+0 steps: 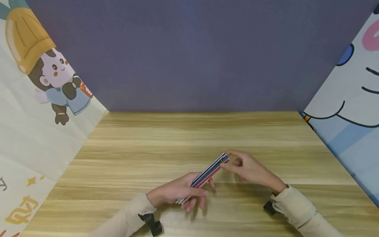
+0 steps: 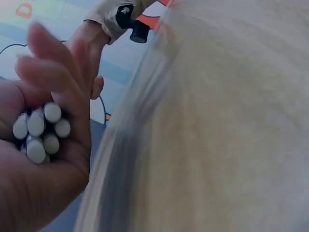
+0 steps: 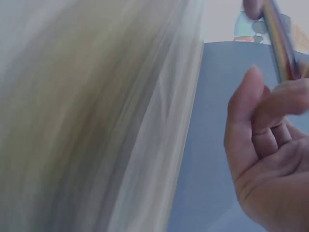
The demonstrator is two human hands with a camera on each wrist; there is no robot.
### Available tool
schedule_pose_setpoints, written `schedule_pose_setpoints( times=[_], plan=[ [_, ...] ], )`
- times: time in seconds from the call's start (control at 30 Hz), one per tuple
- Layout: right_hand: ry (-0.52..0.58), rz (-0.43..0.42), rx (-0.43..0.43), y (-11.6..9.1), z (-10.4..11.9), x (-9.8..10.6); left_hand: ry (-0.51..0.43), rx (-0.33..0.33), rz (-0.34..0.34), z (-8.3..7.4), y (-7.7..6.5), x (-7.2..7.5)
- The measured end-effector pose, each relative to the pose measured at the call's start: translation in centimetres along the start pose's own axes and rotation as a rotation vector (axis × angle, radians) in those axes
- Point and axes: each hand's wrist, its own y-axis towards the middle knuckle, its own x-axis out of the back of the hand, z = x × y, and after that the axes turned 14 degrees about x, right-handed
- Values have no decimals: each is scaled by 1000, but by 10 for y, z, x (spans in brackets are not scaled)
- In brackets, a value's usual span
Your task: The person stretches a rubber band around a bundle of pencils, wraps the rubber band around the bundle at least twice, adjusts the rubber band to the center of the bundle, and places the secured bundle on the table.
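A bundle of slim pens (image 1: 208,172) lies slantwise in my left hand (image 1: 180,190), dark, white-striped and pink along their sides. The left fingers and thumb curl round its lower part. Several round white pen ends (image 2: 36,123) show in the left wrist view, packed together against the palm. My right hand (image 1: 250,167) is at the upper end of the bundle, with thumb and forefinger at its two sides. In the right wrist view, the blurred pens (image 3: 281,46) run down to the bent right forefinger, and part of the bundle lies out of frame.
The hands are over a wood-grain table (image 1: 136,144). A dark blue-grey panel (image 1: 192,59) stands behind it. Cartoon-printed sheets flank both sides, one at the left (image 1: 35,138) and one at the right (image 1: 349,98). Black camera mounts (image 1: 152,225) are on both wrists.
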Motion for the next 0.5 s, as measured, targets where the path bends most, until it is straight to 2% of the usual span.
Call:
schedule_pose_setpoints(
  times=[0.13,0.27,0.37,0.43,0.5],
  plan=[
    [51,-75,92,0,1,-1,-43,-37,-120,-5,-3,6],
    [-193,-273,280,-5,14,-3,-108,-37,-219,-9,-5,10],
    [-317,-428,494,-8,30,-6,-130,-45,-222,-12,-6,8],
    [-303,-464,644,-9,40,-10,-119,-64,-212,-14,-6,4],
    [-310,-468,743,-9,46,-14,-113,-79,-212,-16,-6,0]
  ],
)
